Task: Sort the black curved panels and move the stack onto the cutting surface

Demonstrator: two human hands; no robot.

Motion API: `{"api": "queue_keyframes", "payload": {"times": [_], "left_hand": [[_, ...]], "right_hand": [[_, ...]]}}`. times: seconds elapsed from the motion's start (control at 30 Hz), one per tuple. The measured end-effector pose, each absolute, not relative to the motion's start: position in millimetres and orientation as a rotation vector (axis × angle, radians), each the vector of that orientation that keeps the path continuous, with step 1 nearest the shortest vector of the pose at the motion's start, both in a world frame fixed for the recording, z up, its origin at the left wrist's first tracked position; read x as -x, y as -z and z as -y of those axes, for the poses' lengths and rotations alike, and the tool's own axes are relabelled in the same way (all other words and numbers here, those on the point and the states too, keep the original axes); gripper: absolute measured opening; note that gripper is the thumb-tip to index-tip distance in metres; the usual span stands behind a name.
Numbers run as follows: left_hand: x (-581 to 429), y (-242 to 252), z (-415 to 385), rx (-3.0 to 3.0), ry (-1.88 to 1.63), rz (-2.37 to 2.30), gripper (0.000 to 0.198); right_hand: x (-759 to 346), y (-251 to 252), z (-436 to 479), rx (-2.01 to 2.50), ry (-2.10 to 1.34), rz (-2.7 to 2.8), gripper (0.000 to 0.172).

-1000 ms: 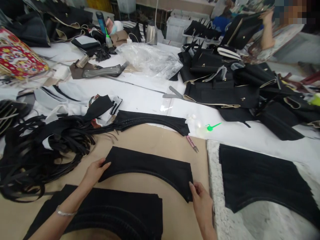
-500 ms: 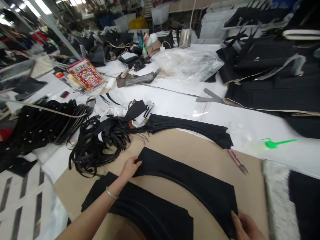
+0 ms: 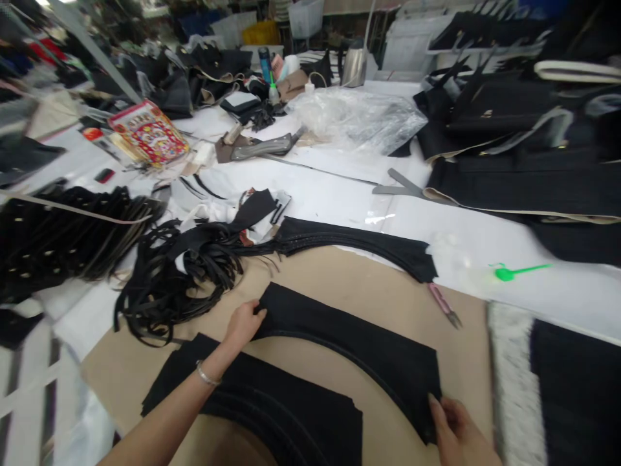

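One curved black panel (image 3: 349, 338) between both hands (image 3: 242, 325), one end pinched in each.

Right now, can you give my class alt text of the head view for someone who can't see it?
A curved black piece is held over a tan surface, its ends in a person's left grip and right grip. Nearer lies a stack of similar pieces; pink snips lie beyond.

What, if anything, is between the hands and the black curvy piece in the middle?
Nothing visible: the left hand and the right hand both touch the black curvy piece, one at each end.
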State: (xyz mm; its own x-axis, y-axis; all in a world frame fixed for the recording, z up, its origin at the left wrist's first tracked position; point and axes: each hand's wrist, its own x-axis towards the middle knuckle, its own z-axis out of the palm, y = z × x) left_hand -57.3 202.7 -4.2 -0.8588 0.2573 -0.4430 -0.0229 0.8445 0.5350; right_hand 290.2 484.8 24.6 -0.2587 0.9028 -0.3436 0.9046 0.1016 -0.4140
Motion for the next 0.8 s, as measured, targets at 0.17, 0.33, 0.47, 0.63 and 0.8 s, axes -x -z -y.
{"api": "queue_keyframes", "payload": {"times": [0.17,0.33,0.47,0.63,0.8], "left_hand": [[53,-3,-208,-0.291,-0.301,-2.612,0.038],[45,-10,-209,-0.433,-0.145,-2.802,0.055],[28,-4,-214,-0.921,-0.345,-3.051,0.045],[1,18,-227,-1.468,-0.658,-2.650,0.036],[-15,21,-234,-1.592,-0.421,-2.633,0.040]], "right_hand": [[-279,-41,-469,-1.818,0.874,-2.502,0.040],[-280,-38,-469,-1.839,0.846,-2.615,0.031],[-283,-36,-469,-1.834,0.859,-2.637,0.029],[-286,-30,-470,-1.842,0.873,-2.632,0.026],[-286,-24,-469,-1.875,0.835,-2.628,0.022]]}}
